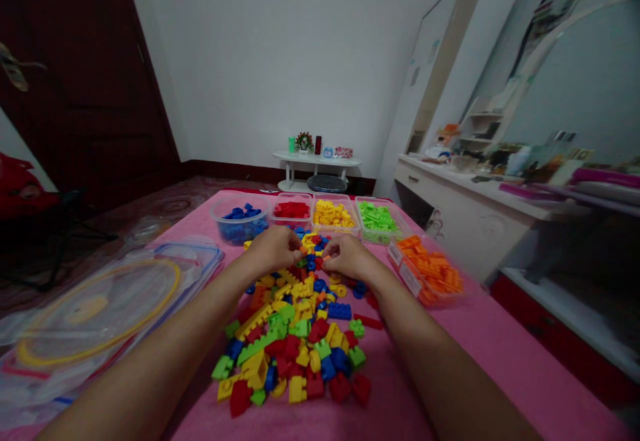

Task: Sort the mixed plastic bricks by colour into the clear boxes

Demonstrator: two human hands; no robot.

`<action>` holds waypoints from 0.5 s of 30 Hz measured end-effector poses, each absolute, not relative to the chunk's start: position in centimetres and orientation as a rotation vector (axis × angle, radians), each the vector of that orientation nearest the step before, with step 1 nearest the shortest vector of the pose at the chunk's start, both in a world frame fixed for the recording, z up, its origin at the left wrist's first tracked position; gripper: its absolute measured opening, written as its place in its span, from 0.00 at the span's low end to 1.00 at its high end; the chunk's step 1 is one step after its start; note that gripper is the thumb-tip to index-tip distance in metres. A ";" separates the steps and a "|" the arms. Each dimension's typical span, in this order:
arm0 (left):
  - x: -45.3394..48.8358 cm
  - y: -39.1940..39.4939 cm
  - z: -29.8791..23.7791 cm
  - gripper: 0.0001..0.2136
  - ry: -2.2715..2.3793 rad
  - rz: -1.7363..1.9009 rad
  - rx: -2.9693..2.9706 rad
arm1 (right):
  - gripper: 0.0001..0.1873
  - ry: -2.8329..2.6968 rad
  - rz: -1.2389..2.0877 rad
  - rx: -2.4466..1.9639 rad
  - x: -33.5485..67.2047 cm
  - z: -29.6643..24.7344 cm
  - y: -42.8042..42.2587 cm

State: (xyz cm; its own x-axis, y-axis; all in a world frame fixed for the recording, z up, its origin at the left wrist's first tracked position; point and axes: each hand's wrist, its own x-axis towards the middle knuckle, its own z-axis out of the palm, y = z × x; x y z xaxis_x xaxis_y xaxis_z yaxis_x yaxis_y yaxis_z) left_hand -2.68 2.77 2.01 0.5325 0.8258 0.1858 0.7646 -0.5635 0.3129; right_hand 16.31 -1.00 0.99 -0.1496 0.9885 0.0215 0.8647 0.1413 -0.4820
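Note:
A heap of mixed plastic bricks [295, 334] in red, yellow, blue, green and orange lies on the pink cloth [490, 354] in front of me. My left hand [274, 248] rests at the far end of the heap, its fingers curled over small bricks. My right hand [345, 256] is beside it, fingers pinched together on a piece I cannot name. Behind the hands stand sorting tubs: blue bricks [241, 218], red bricks [291, 209], yellow bricks [333, 214], green bricks [379, 219] and, to the right, orange bricks [429, 270].
Clear plastic tub lids [95, 308] lie stacked at the left on the cloth. A white dresser [475, 208] with clutter stands at the right. A small white table [315, 161] is by the far wall, a dark door [85, 81] at the left.

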 end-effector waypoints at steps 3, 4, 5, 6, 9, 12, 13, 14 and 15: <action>-2.8 2.9 2.6 0.12 1.359 0.689 2.525 | 0.05 -1.615 1.088 -1.498 16.8 1.3 -0.8; -2.7 2.9 2.7 0.12 1.320 0.746 2.505 | 0.05 -1.465 1.231 -1.387 16.9 1.3 -0.8; -2.6 2.9 2.7 0.12 1.269 0.787 2.475 | 0.06 -1.323 1.343 -1.277 16.8 1.3 -0.7; -2.5 2.8 2.7 0.12 1.212 0.814 2.438 | 0.07 -1.188 1.429 -1.171 16.8 1.2 -0.6; -1.9 2.3 2.8 0.12 1.094 0.867 2.324 | 0.06 -0.874 1.585 -0.936 16.2 0.7 -0.4; -1.5 1.6 3.2 0.11 1.060 0.927 2.354 | 0.06 -0.719 1.758 -0.842 15.3 0.6 -0.5; -1.4 1.4 3.3 0.12 1.063 0.951 2.386 | 0.10 -0.690 1.827 -0.815 15.0 0.7 -0.6; -1.3 1.2 3.4 0.13 1.067 0.974 2.416 | 0.14 -0.664 1.885 -0.785 14.7 0.9 -0.7; -1.2 1.1 3.5 0.14 1.071 1.003 2.436 | 0.16 -0.643 1.926 -0.756 14.5 1.1 -0.8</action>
State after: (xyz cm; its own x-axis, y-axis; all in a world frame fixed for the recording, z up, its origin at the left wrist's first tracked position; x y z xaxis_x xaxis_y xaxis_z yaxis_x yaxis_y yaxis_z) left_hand -1.19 1.08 3.48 0.4793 0.7344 0.4805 0.5274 -0.6786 0.5112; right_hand 14.46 -0.82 1.11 -0.3712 0.8973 -0.2389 -0.5739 -0.4239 -0.7007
